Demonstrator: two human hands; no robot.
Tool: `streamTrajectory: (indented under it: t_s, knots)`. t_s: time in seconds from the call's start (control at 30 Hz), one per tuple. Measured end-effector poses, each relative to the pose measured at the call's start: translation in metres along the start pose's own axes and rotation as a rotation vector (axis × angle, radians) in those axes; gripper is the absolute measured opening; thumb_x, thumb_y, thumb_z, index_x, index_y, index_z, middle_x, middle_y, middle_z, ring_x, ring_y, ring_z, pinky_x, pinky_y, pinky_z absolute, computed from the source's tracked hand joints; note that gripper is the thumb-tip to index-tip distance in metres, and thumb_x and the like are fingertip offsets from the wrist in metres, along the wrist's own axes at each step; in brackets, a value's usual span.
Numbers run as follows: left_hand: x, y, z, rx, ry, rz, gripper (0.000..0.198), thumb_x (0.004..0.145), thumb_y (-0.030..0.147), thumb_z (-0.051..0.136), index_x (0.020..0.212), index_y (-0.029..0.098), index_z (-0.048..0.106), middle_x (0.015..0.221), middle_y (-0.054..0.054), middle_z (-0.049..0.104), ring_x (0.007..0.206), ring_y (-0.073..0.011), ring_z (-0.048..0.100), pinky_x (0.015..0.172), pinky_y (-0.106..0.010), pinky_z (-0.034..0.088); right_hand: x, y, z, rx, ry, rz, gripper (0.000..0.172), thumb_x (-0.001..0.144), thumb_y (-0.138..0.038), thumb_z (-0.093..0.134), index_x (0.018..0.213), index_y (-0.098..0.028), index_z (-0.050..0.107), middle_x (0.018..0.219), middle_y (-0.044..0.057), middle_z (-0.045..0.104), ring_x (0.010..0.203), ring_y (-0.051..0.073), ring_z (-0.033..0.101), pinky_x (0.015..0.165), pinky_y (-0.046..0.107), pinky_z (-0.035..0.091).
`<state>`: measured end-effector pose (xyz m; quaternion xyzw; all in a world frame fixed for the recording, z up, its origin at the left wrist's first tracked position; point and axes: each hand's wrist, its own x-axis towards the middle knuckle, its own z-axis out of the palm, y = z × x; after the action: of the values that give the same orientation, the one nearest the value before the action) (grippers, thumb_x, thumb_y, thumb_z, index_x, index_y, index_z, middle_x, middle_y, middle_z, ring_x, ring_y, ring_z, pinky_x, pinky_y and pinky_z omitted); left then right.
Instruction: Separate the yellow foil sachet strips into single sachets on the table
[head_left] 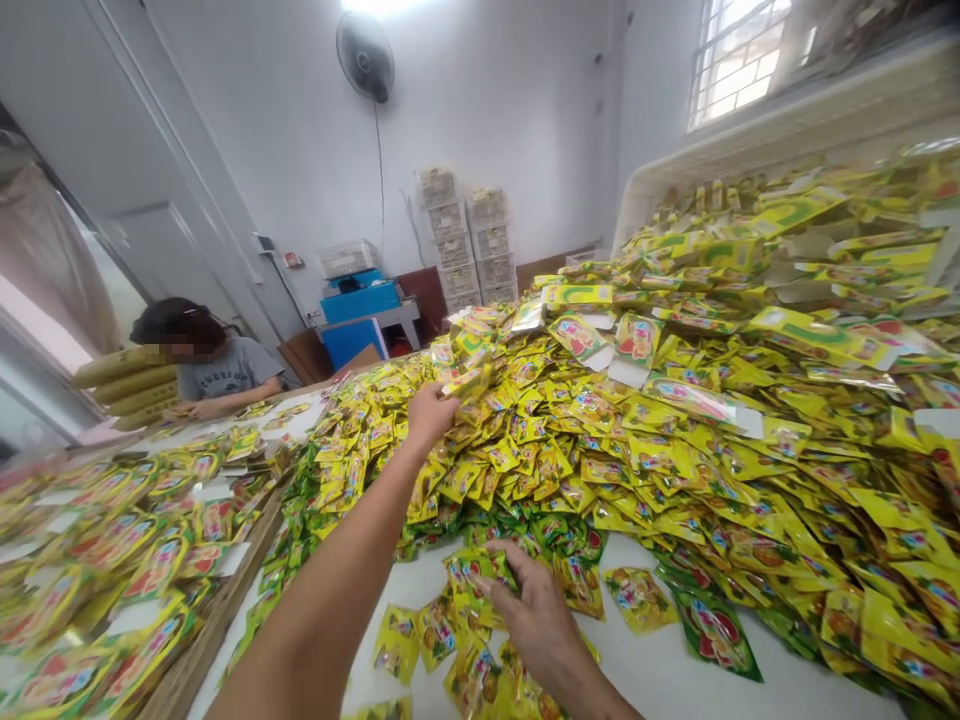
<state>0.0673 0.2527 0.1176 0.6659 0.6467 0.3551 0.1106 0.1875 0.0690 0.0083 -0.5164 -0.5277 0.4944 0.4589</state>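
A worker's left hand [433, 412] holds a yellow carton [469, 381] at a heap of packets [525, 455] while the right hand [538, 606] clasps a green-and-yellow packet [474, 580] over the near worktop [634, 662]; far left, a co-worker [232, 368] in gray leans forward.

A dark fan [365, 58] hangs on the pale wall [495, 110], left of a barred window [739, 62].

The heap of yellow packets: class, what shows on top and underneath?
Yellow cartons lie on top. Green packets poke out under the front of the heap, on white tabletop; anything deeper is covered.
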Motion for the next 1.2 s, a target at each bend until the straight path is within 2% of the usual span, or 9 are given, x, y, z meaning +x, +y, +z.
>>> streamTrajectory:
  t_s: [0.13,0.3,0.47,0.57,0.67,0.77,0.9,1.07,1.2]
  knots:
    - [-0.063,-0.047,-0.047,-0.304,-0.147,0.038,0.023,0.065,0.029,0.062,0.083,0.017,0.070,0.073,-0.001,0.066,0.072,-0.0196,0.060,0.066,-0.028,0.042,0.002,-0.009,-0.013,0.122,-0.079,-0.005,0.037,0.067,-0.042,0.065,0.095,-0.019,0.061,0.081,0.002,0.064,0.079,0.021,0.058,0.072,0.031,0.044]
    - [-0.140,-0.100,-0.091,-0.508,-0.270,-0.074,0.021,0.056,0.018,0.068,0.077,0.018,0.073,0.101,-0.007,0.068,0.101,-0.0260,0.058,0.087,-0.034,0.042,0.003,-0.014,-0.024,0.271,-0.370,0.029,0.042,0.064,-0.043,0.071,0.097,-0.019,0.060,0.083,0.002,0.065,0.080,0.019,0.061,0.074,0.031,0.046]
    - [-0.183,-0.117,-0.083,-0.772,-0.400,-0.210,0.027,0.051,0.014,0.074,0.078,0.017,0.074,0.104,-0.009,0.067,0.102,-0.0278,0.059,0.084,-0.035,0.046,-0.005,-0.009,-0.007,0.110,-0.579,0.056,0.044,0.061,-0.041,0.075,0.098,-0.019,0.064,0.111,0.007,0.063,0.089,0.021,0.061,0.072,0.031,0.049]
    - [-0.196,-0.113,-0.061,-0.984,-0.251,-0.380,0.051,0.051,0.017,0.076,0.101,0.021,0.066,0.099,-0.005,0.068,0.081,-0.0187,0.064,0.066,-0.027,0.048,-0.013,-0.005,0.008,0.051,-0.633,0.086,0.044,0.063,-0.042,0.073,0.099,-0.019,0.064,0.096,0.005,0.066,0.077,0.018,0.062,0.062,0.028,0.049]
    - [-0.209,-0.105,-0.041,-1.072,-0.066,-0.552,0.050,0.061,0.036,0.074,0.106,0.021,0.058,0.089,-0.003,0.068,0.068,-0.0143,0.063,0.057,-0.023,0.047,-0.017,-0.002,0.019,0.027,-0.577,0.061,0.040,0.067,-0.044,0.069,0.097,-0.019,0.063,0.079,0.001,0.065,0.066,0.015,0.059,0.056,0.025,0.046]
    - [-0.224,-0.098,-0.032,-1.099,-0.110,-0.551,0.047,0.073,0.057,0.059,0.097,0.017,0.061,0.089,-0.008,0.069,0.080,-0.0193,0.066,0.066,-0.027,0.050,-0.017,0.000,0.023,-0.004,-0.479,-0.004,0.035,0.069,-0.047,0.066,0.089,-0.018,0.062,0.070,-0.001,0.062,0.061,0.013,0.054,0.054,0.024,0.043]
    - [-0.242,-0.094,-0.035,-0.958,-0.262,-0.420,0.053,0.062,0.041,0.077,0.104,0.017,0.058,0.100,-0.008,0.070,0.095,-0.0231,0.064,0.080,-0.031,0.050,-0.010,0.005,0.020,-0.054,-0.336,-0.091,0.032,0.071,-0.045,0.064,0.087,-0.018,0.062,0.065,-0.003,0.057,0.062,0.013,0.051,0.056,0.025,0.040]
    - [-0.254,-0.096,-0.034,-0.905,-0.402,-0.476,0.046,0.060,0.036,0.079,0.095,0.015,0.057,0.089,-0.008,0.072,0.081,-0.0223,0.068,0.073,-0.033,0.052,0.001,0.004,0.006,-0.059,-0.054,-0.129,0.037,0.073,-0.046,0.061,0.097,-0.018,0.058,0.068,-0.002,0.058,0.066,0.016,0.053,0.060,0.027,0.042]
    - [-0.256,-0.097,-0.031,-0.865,-0.342,-0.416,0.038,0.068,0.038,0.073,0.095,0.015,0.061,0.088,-0.007,0.073,0.074,-0.0181,0.067,0.067,-0.027,0.052,0.003,-0.002,-0.003,-0.182,-0.086,-0.209,0.031,0.076,-0.044,0.059,0.096,-0.020,0.059,0.079,0.000,0.062,0.074,0.017,0.056,0.066,0.028,0.043]
